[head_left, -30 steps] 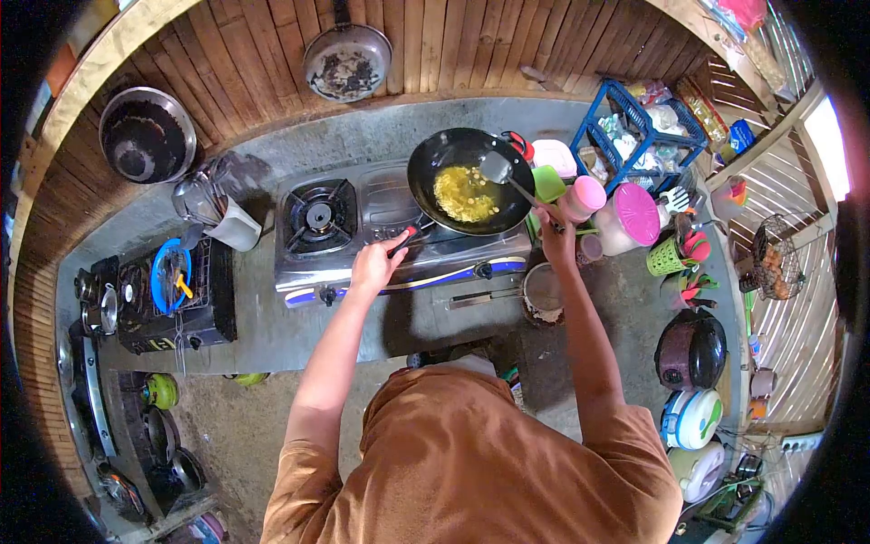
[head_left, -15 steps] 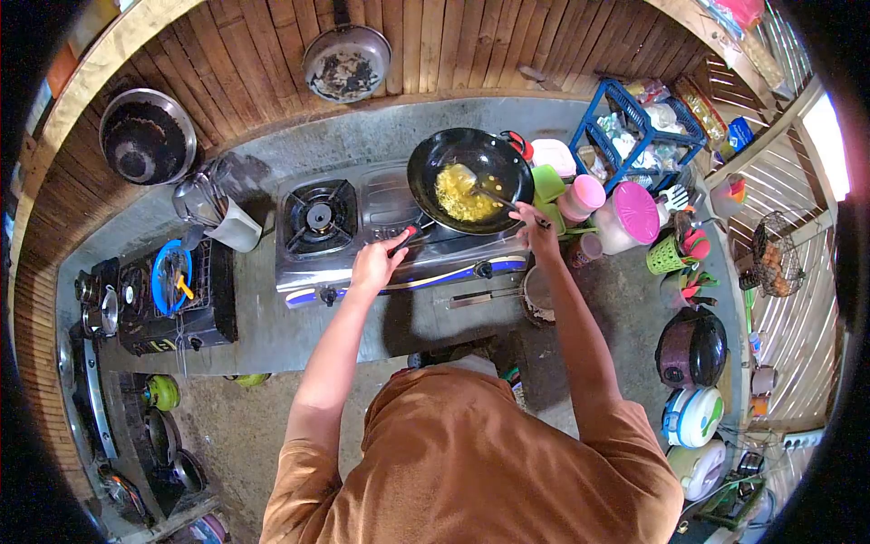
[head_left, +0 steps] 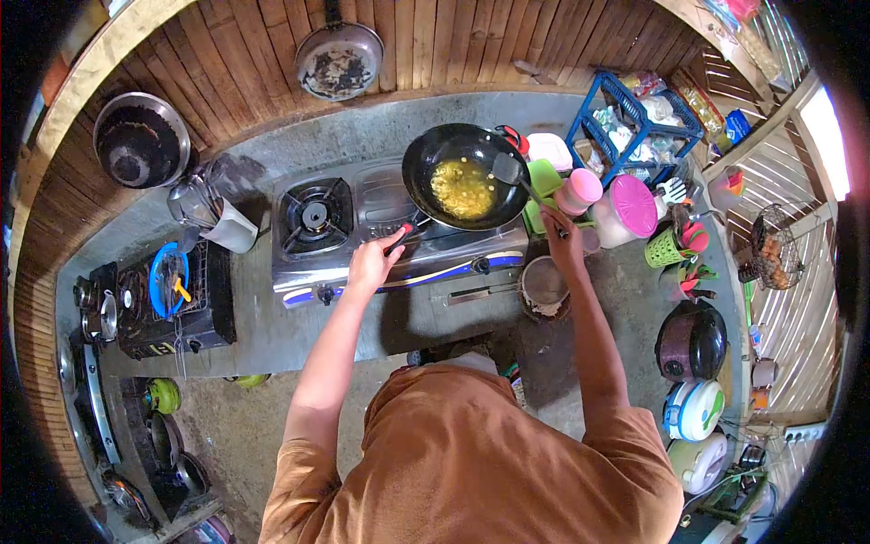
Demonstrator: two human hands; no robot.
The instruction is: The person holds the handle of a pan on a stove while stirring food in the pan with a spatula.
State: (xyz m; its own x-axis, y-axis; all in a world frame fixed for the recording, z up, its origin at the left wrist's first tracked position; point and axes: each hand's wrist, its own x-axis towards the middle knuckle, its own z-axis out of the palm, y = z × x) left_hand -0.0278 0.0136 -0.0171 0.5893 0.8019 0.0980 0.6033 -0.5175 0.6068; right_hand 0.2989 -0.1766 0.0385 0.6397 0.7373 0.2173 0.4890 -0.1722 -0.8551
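Observation:
A black wok [head_left: 419,186] sits on the right burner of the gas stove [head_left: 381,263]. Yellow, chopped food in oil [head_left: 462,190] pools at its bottom. My left hand [head_left: 373,259] is closed around the wok's near handle, whose red end shows by my fingertips. In my right hand [head_left: 564,238] is a dark spatula [head_left: 507,170], held by its handle; the blade hovers over the right side of the wok, apart from the food. The wok's other, red handle [head_left: 513,139] points toward the back right.
Green containers [head_left: 544,178], a pink-lidded jar [head_left: 633,205] and a blue rack [head_left: 639,136] crowd the wok's right. A strainer [head_left: 545,283] lies in front. The bare left burner [head_left: 314,216] adjoins a utensil holder [head_left: 234,228]. A pan [head_left: 340,62] hangs behind.
My right hand has moved right and toward me, lifting the spatula out of the food to the wok's right side. My left hand stays on the wok handle.

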